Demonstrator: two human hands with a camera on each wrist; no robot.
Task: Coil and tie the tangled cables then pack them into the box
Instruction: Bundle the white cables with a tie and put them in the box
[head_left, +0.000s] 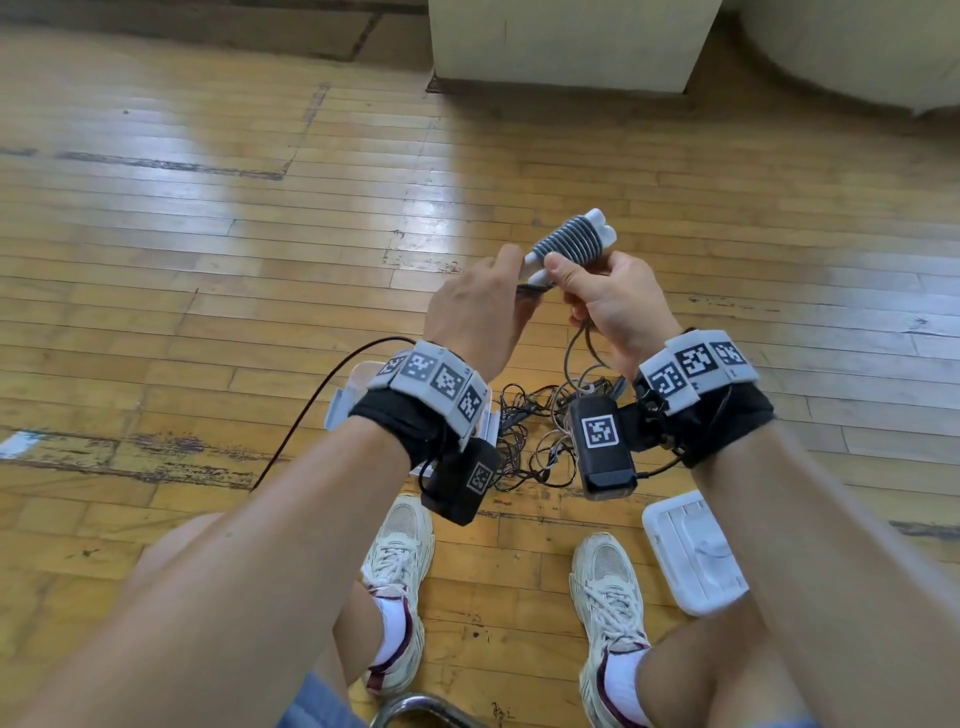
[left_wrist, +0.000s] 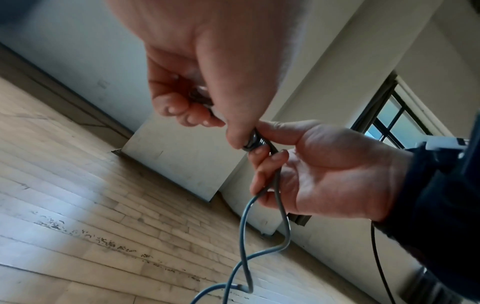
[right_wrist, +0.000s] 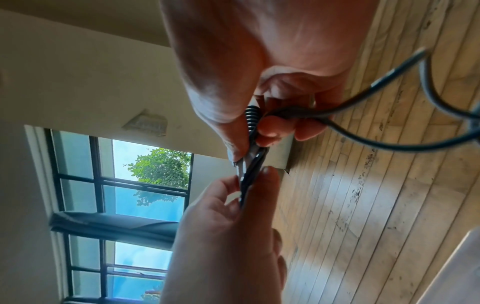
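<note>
Both hands pinching grey cable between them, tangled cables below

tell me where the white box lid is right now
In the head view the white lid lies flat on the wood floor at lower right, just outside the person's right shoe.

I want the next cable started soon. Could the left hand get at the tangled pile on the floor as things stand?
Probably not yet. The left hand pinches the grey cable being wound on the white winder, which the right hand grips. The tangled pile lies uncovered below.
</note>
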